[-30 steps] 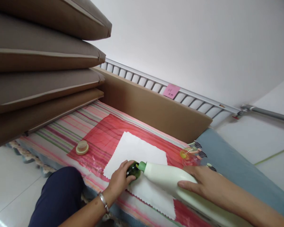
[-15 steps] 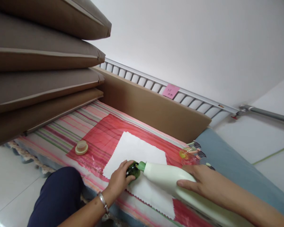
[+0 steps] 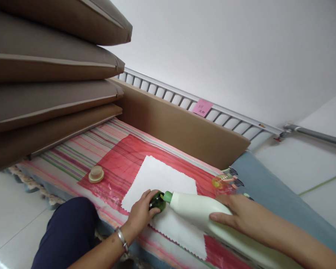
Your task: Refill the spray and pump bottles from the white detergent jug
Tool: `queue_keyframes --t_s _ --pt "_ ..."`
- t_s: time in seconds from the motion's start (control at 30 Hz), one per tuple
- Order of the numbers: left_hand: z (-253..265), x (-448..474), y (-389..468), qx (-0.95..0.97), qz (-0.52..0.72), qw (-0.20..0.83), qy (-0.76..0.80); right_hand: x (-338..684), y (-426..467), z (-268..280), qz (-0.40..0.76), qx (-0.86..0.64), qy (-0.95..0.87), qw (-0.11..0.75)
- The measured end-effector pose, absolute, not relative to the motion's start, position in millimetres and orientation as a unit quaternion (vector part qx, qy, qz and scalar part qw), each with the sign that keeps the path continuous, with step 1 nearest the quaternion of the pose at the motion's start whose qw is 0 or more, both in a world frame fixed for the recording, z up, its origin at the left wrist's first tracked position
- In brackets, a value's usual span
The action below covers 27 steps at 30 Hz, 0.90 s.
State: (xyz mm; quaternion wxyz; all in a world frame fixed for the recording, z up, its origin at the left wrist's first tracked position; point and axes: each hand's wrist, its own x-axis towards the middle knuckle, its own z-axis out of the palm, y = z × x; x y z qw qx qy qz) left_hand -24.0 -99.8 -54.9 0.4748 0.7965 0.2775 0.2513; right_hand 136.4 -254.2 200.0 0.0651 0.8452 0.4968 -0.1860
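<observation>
My left hand (image 3: 142, 209) is wrapped round a small dark green bottle (image 3: 157, 201), which stands over a white zigzag-edged cloth (image 3: 168, 175). In my right hand (image 3: 235, 209) lies a large pale green bottle (image 3: 196, 209), tilted nearly level. Its green neck (image 3: 168, 196) points left and meets the mouth of the small bottle; whether liquid flows between them I cannot tell. A round cream-coloured cap (image 3: 96, 174) sits apart to the left. Under the cloth spreads a red translucent sheet (image 3: 114, 160).
Brown cushions (image 3: 56, 93) are stacked at the left. A brown board (image 3: 179, 123) leans along a white rail (image 3: 162, 87) with a pink note (image 3: 202, 107). Clear plastic items (image 3: 226, 182) lie beyond my right hand. Striped fabric (image 3: 70, 158) covers the surface.
</observation>
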Motion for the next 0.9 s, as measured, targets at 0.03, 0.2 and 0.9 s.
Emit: queue_keyframes --t_s 0.03,0.2,0.9 --pt "-54.7 -24.0 -99.8 0.796 0.251 0.475 0.279 136.1 -254.2 200.0 -0.185 0.847 0.494 0.065" --pt "-54.9 -24.3 -99.8 0.799 0.242 0.473 0.283 135.3 -255.4 200.1 -0.174 0.85 0.492 0.07" --pt "-55.5 -23.8 -101.0 0.798 0.245 0.473 0.282 131.8 -250.9 206.0 -0.18 0.838 0.511 0.069"
